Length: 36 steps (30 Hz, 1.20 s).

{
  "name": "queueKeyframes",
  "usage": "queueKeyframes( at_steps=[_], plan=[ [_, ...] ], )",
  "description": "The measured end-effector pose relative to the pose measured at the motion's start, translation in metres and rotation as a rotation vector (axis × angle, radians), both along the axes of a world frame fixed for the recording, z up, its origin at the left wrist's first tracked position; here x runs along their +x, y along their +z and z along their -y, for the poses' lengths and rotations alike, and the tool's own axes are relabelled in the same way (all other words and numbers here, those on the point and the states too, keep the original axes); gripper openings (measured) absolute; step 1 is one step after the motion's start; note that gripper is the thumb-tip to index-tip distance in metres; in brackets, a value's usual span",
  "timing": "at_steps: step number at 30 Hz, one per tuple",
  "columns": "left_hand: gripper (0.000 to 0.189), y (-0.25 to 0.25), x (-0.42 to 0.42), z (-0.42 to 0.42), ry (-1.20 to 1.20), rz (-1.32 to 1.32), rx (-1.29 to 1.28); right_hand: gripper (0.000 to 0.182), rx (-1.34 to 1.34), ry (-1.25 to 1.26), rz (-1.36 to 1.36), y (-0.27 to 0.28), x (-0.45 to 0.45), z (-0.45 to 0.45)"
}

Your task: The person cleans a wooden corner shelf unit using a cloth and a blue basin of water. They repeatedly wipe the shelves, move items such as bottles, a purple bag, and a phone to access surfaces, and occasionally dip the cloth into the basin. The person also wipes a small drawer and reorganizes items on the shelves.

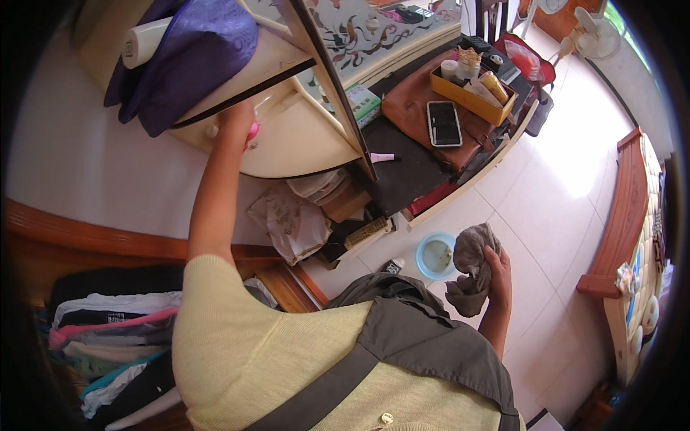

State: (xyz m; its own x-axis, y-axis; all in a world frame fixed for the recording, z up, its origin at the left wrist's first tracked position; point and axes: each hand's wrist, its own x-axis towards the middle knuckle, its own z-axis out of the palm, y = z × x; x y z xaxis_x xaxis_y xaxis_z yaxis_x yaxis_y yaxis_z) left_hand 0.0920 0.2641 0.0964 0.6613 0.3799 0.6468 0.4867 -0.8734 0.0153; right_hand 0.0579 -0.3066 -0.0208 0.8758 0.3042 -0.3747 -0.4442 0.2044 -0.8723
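My right hand (499, 272) grips a crumpled grey-brown cloth (474, 253) above the tiled floor. Below the cloth, a light blue basin (429, 256) holds what looks like water. My left arm reaches into a cream corner shelf (302, 153), where my left hand (240, 116) is partly covered by the tier above. A small pink object (253, 131) shows at that hand; whether it is held or only touched cannot be made out. On the upper tier rest a purple patterned fabric item (199, 64) and a white bottle (145, 43).
Right of the shelf, a dark countertop (404, 178) carries a brown leather bag (409, 102), a phone (444, 124) and a yellow box of small items (469, 97). Hanging clothes (118, 334) are at lower left. A wooden bed frame (620, 215) stands right; fans (593, 35) stand at the back.
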Motion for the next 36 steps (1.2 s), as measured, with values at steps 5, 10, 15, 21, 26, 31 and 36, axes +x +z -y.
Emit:
queueKeyframes(
  at_steps=[5, 10, 15, 21, 26, 31, 36],
  plan=[
    [0.01, 0.028, -0.086, 0.122, -0.145, -0.521, -0.298, 0.028, 0.013, -0.132, 0.017, -0.013, -0.003, 0.015],
    [0.015, -0.074, -0.086, 0.241, -0.547, -1.024, -0.777, 0.029, -0.062, -0.249, -0.039, -0.031, -0.008, 0.039],
    [0.026, -0.3, -0.047, 0.331, -0.552, -1.245, -0.849, 0.029, -0.22, -0.349, -0.132, -0.063, -0.035, 0.067],
    [0.027, -0.447, -0.014, 0.416, -0.408, -1.554, -0.808, 0.032, -0.271, -0.527, -0.32, -0.109, -0.098, 0.075],
    [0.027, -0.541, 0.008, 0.463, -0.435, -1.573, -0.818, 0.032, -0.224, -0.66, -0.495, -0.141, -0.126, 0.08],
    [0.034, -0.556, 0.015, 0.474, -0.508, -1.385, -0.832, 0.032, -0.185, -0.719, -0.567, -0.168, -0.12, 0.072],
    [0.027, -0.437, -0.022, 0.45, -0.898, -1.416, -1.156, 0.03, -0.237, -0.648, -0.488, -0.156, -0.098, 0.065]
  ],
)
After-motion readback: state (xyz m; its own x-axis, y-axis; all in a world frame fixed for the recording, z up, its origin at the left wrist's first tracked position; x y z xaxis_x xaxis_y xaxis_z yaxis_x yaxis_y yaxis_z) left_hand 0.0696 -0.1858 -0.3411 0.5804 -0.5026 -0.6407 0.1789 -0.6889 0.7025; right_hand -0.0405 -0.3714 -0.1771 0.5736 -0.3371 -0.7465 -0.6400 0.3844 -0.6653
